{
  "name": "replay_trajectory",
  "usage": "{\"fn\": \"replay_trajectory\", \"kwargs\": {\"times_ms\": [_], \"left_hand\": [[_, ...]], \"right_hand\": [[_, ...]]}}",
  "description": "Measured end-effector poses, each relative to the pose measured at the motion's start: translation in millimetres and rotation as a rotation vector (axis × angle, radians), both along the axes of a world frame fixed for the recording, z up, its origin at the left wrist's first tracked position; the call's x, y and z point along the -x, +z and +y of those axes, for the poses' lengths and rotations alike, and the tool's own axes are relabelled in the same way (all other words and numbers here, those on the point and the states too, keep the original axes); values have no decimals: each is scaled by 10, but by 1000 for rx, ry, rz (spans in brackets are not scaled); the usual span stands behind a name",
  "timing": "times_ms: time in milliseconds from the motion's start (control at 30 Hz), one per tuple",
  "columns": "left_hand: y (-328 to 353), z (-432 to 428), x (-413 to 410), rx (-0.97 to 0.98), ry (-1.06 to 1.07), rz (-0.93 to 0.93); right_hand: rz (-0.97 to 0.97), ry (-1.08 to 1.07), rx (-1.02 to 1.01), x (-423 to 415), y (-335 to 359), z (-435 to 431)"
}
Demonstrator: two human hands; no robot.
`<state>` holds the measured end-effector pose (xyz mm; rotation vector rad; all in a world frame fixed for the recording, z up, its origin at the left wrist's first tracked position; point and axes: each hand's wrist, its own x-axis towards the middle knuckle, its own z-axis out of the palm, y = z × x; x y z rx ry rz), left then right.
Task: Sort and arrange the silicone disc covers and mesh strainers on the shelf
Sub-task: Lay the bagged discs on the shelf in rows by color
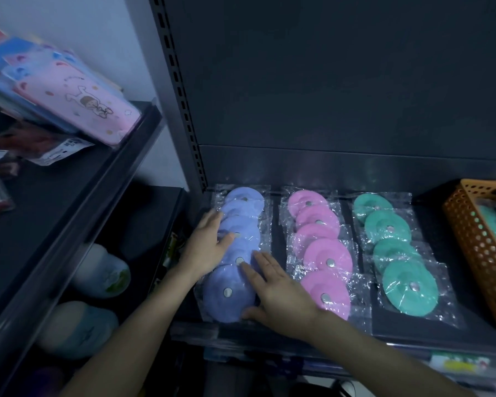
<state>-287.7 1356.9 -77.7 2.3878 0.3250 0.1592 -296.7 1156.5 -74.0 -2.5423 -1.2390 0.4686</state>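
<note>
The left hand (pixel 209 247) lies flat, fingers straight, on the left edge of the blue disc covers (pixel 248 239). The right hand (pixel 281 296) is spread flat on the row's near end, gripping nothing. The overlapping, plastic-wrapped blue discs run from the back of the dark shelf (pixel 276 224) to its front edge. A pink row (pixel 321 233) and a green row (pixel 390 224) lie parallel to their right. Further right, an orange basket (pixel 470 247) is cut off by the frame (its teal contents are hard to make out). Pink packets (pixel 78 101) sit on the dim neighbouring unit.
</note>
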Motion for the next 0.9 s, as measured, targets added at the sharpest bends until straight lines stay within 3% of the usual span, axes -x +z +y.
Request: {"fn": "replay_trajectory", "kwargs": {"times_ms": [167, 433, 733, 900], "left_hand": [[78, -104, 81, -279, -53, -37], [32, -419, 154, -429, -224, 84], [210, -926, -73, -115, -223, -63], [211, -1111, -162, 31, -166, 62]], "right_hand": [[-134, -85, -146, -115, 139, -288], [-163, -330, 186, -370, -13, -850], [-176, -255, 122, -270, -42, -832], [-146, -352, 19, -285, 25, -1091]]}}
